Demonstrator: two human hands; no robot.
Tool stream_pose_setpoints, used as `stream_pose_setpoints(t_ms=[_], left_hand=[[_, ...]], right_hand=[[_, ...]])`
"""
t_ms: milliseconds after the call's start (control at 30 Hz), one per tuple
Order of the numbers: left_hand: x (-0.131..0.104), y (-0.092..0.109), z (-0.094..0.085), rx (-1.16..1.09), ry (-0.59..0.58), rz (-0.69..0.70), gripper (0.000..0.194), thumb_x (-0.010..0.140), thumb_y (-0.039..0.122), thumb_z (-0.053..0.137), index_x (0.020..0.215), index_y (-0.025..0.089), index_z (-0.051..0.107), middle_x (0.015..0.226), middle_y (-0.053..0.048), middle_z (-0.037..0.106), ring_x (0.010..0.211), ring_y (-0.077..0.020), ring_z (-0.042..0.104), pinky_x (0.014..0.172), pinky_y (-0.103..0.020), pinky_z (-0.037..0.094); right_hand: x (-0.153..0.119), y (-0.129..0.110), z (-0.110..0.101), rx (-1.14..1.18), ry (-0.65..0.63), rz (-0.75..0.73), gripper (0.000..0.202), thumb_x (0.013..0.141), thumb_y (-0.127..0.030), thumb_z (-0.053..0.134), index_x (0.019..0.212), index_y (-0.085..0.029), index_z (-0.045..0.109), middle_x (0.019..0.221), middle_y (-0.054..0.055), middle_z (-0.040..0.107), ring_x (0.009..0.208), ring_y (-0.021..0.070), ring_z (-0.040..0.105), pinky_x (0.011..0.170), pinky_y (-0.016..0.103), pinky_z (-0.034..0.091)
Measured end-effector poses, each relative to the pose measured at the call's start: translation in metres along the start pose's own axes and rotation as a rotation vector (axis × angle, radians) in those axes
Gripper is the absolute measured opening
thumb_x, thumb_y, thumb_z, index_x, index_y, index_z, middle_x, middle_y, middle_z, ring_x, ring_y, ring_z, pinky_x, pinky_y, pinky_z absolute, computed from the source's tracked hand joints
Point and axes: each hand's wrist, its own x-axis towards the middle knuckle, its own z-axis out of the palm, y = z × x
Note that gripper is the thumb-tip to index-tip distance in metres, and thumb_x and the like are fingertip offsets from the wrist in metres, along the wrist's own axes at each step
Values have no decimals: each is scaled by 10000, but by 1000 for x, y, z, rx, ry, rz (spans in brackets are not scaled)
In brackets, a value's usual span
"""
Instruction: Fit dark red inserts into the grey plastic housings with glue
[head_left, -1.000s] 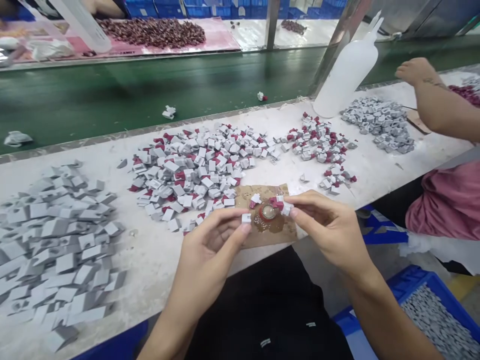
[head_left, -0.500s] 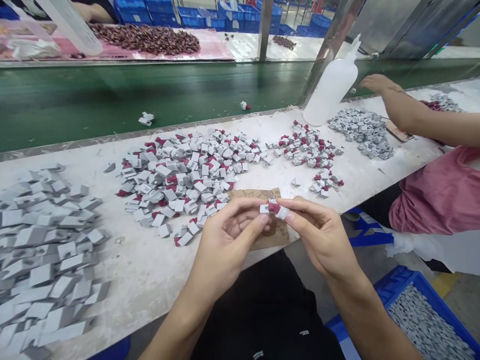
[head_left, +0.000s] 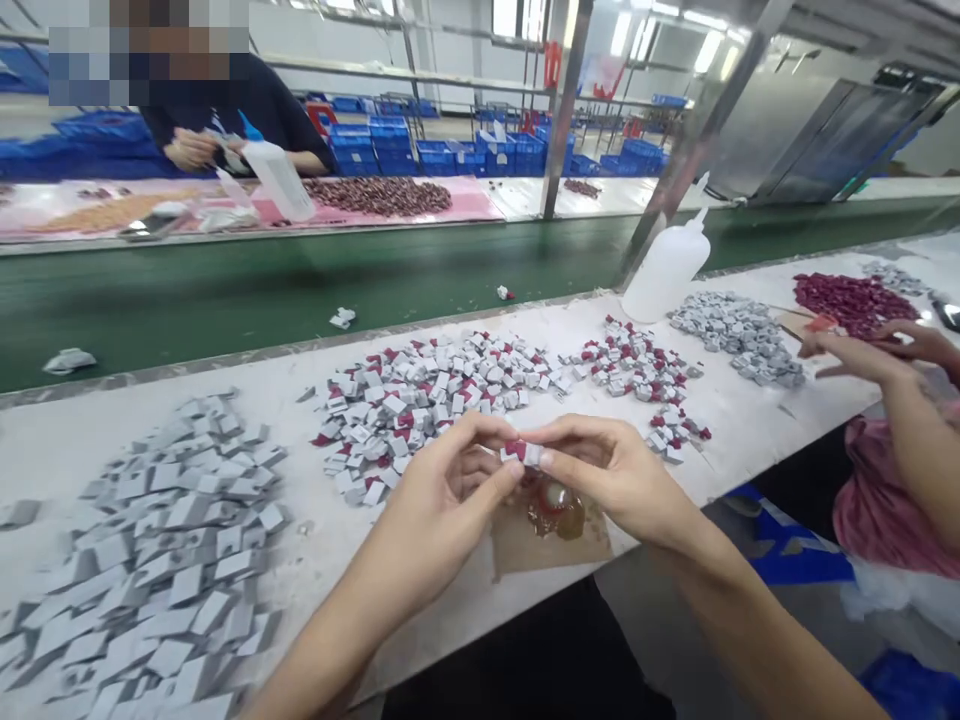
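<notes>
Between the fingertips of both hands is a small grey-and-maroon plastic piece [head_left: 520,452]. My left hand [head_left: 461,490] pinches its left end, and my right hand [head_left: 600,465] pinches the right end. Just below them lies a brown cardboard piece [head_left: 517,550] with a wet amber puddle [head_left: 555,510] on it. Behind my left hand spreads a pile of grey-and-maroon pieces [head_left: 405,405]. Farther left is a heap of plain grey blocks [head_left: 172,540]. A smaller pile of grey-and-maroon pieces [head_left: 637,360] sits beyond my right hand.
A white squeeze bottle [head_left: 667,270] stands at the table's back edge, before a green conveyor belt [head_left: 420,270] carrying a few loose pieces. At right, a co-worker's hands [head_left: 877,350] are near grey parts [head_left: 739,335] and maroon parts [head_left: 855,303]. Another person [head_left: 247,120] sits across the belt.
The head view has tilted up, bringing the person across the belt into sight. Both hands still hold the piece together. The co-worker's arm on the right has drawn back from the belt.
</notes>
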Motion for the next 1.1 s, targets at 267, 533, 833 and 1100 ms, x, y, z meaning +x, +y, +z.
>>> stream_pose_setpoints(t_ms=[267, 533, 833, 1100], left_hand=[[73, 16, -74, 381, 362, -73, 192, 961, 332, 787, 1110, 211, 786, 1072, -95, 849, 889, -259, 809, 742, -353, 636], [170, -4, -90, 528, 324, -205, 341, 1130, 399, 811, 1389, 181, 769, 1400, -120, 786, 1193, -267, 794, 1030, -485, 705], [299, -15, -76, 516, 260, -293, 445, 1132, 433, 805, 1502, 196, 734, 1522, -148, 743, 1292, -307, 775, 1090, -534, 692], [273, 5, -74, 661, 178, -251, 454, 1120, 438, 824, 1494, 195, 739, 1519, -147, 742, 1302, -315, 775, 1086, -526, 692]], right_hand=[[204, -17, -17, -594, 253, 44, 431, 1136, -388, 818, 1514, -197, 739, 1505, 144, 763, 1271, 297, 791, 1081, 521, 703], [307, 4, -3, -778, 263, 86, 413, 1153, -444, 793, 1502, -229, 739, 1550, 136, 734, 1296, 299, 772, 1095, 530, 693], [287, -13, -66, -596, 213, 70, 401, 1133, -442, 824, 1431, -181, 767, 1401, 124, 796, 1183, 277, 810, 1017, 490, 717], [94, -6, -95, -464, 192, -30, 427, 882, -657, 963, 1058, -268, 949, 894, 129, 909, 693, 322, 859, 494, 351, 617]])
